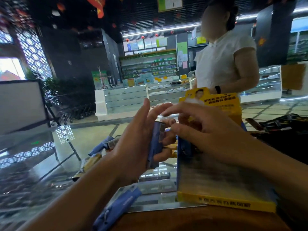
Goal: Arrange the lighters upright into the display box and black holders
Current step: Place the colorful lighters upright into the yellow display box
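Both forearms are reaching forward — the left hand is standing edge-up, fingers curling round a blue stack. The right hand is hovering palm-down beside it — fingers loosely bent, fingertips nearly meeting the left's.

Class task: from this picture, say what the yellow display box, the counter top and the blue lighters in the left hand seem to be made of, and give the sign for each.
Display box: probably printed card, matt; flat folded panels, printed lettering.
Counter top: looks like glass; it mirrors the window lattice.
Blue lighters gripped by the left hand: likely plastic bodies with a shiny metal-looking top; blur leaves this open.
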Available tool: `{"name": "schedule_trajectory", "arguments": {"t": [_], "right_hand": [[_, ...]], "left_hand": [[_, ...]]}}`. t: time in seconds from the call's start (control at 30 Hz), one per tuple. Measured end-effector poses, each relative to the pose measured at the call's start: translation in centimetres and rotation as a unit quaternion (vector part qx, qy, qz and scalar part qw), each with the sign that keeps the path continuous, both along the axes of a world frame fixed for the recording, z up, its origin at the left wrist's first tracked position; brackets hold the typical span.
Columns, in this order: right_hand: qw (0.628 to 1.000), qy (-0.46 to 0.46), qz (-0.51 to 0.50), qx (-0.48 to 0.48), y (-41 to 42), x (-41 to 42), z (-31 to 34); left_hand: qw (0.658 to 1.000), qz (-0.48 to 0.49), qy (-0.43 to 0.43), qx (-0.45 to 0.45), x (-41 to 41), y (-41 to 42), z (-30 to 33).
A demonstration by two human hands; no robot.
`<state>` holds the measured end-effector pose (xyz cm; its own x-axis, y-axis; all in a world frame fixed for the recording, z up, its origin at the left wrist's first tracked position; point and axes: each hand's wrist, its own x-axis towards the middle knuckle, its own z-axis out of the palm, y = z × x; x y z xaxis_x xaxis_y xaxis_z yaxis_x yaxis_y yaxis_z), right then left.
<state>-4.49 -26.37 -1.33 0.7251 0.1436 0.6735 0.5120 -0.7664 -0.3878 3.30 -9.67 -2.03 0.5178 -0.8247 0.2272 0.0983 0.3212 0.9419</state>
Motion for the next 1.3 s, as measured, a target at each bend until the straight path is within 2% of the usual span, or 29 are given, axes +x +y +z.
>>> {"name": "schedule_trajectory", "arguments": {"t": [0.1, 0.2, 0.3, 0.4, 0.53, 0.73, 0.9, 1.1, 1.2, 1.3], "right_hand": [[1.000, 0.005, 0.017, -0.009, 0.9, 0.2, -0.4], [1.000, -0.010, 0.015, -0.013, 1.2, 0.2, -0.4], [0.999, -0.020, -0.002, 0.031, 0.5, 0.2, -0.2], [0.991, -0.045, -0.034, 0.118, -0.7, 0.3, 0.1], [0.974, -0.017, -0.028, 0.223, -1.3, 0.1, 0.3], [0.974, 0.047, 0.025, 0.219, -0.7, 0.1, 0.2], [0.978, 0.087, 0.030, 0.188, -0.6, 0.2, -0.1], [0.977, 0.143, 0.074, 0.140, -0.5, -0.5, 0.2], [0.960, 0.170, 0.118, 0.189, -0.8, -0.7, 0.4], [0.939, 0.192, 0.155, 0.237, -0.9, -0.7, 0.3]], "left_hand": [[0.998, -0.025, -0.058, 0.019, -0.4, -0.1, -0.1], [0.996, -0.008, -0.087, 0.034, -0.8, -0.5, -0.2], [0.993, 0.067, -0.086, 0.041, -0.5, -0.5, -0.2], [0.986, 0.144, -0.075, 0.021, 0.0, -0.2, -0.1], [0.979, 0.161, -0.123, 0.000, -0.2, -0.4, 0.2], [0.959, 0.236, -0.154, 0.006, -0.3, -0.7, 0.2], [0.958, 0.242, -0.151, 0.008, -0.2, -0.6, 0.1], [0.966, 0.197, -0.167, 0.036, 0.1, -0.3, 0.1], [0.973, 0.145, -0.175, 0.037, 0.1, -0.3, 0.0], [0.970, 0.155, -0.181, 0.035, 0.3, -0.5, -0.1]]}}
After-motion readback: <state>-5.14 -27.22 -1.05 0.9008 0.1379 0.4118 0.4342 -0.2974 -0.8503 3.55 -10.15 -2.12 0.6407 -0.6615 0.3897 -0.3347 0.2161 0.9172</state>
